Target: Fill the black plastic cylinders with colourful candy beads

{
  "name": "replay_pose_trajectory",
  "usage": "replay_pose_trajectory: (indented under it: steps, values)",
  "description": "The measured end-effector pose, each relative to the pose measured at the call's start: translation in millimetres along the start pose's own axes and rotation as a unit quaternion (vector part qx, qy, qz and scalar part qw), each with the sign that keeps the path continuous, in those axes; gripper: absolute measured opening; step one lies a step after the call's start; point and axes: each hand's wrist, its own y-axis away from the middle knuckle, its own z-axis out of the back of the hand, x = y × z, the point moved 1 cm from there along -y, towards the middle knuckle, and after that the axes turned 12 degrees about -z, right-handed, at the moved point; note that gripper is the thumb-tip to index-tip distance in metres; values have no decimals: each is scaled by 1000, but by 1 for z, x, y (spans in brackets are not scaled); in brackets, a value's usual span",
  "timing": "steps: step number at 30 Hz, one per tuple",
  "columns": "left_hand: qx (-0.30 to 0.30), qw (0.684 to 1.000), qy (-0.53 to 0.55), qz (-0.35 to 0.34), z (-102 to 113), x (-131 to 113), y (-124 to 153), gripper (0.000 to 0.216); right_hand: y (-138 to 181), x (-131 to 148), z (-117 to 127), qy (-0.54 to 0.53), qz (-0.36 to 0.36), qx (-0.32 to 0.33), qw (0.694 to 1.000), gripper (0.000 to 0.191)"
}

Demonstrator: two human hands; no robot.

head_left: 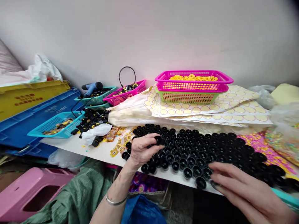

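A dense field of small black round caps (205,152) covers the white tabletop (70,144) in front of me. My left hand (142,151) rests over the left end of the field, its fingers curled and pinching one black cap (158,140) at the fingertips. A metal bangle circles that wrist. My right hand (243,189) lies low at the near right edge, fingers stretched flat and together, their tips touching the front row of caps. It holds nothing that I can see.
Stacked pink and green baskets (193,85) with yellow rings sit on sticker sheets (210,109) at the back. Teal baskets (58,124), a pink basket, loose black parts and yellow packets lie left. Blue and yellow crates (30,105) stand far left; a pink stool (30,189) below.
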Motion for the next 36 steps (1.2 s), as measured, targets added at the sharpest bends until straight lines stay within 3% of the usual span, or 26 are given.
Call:
replay_pose_trajectory:
  steps: [2,4,7,10,15,19,22,25,32,36]
  values:
    - [34,996,64,-48,-17,-28,-8,15,-26,21,2,-62,-61,4,996,26]
    - [50,992,83,-78,-30,-46,-12,15,-48,34,-1,-124,-75,4,989,24]
    - [59,992,52,-103,-43,-57,-13,17,-67,38,-9,-210,-103,38,972,25]
    - [41,994,21,-99,-50,-61,-7,21,-71,33,-14,-270,-180,80,942,26]
    - [-29,999,22,-8,-61,-63,7,30,-64,28,-19,-382,-269,114,877,26]
    - [-72,988,120,70,-73,-64,17,45,-58,27,-23,-443,-347,121,818,26]
    - [-95,974,179,105,-79,-68,24,45,-56,27,-24,-462,-379,115,794,22]
    - [-101,964,210,127,-82,-72,28,40,-54,27,-23,-447,-386,110,799,19]
    - [-77,955,248,144,-83,-79,35,42,-47,29,-17,-350,-337,110,867,19]
    - [-46,972,194,127,-74,-78,30,39,-45,35,-16,-305,-310,128,892,21]
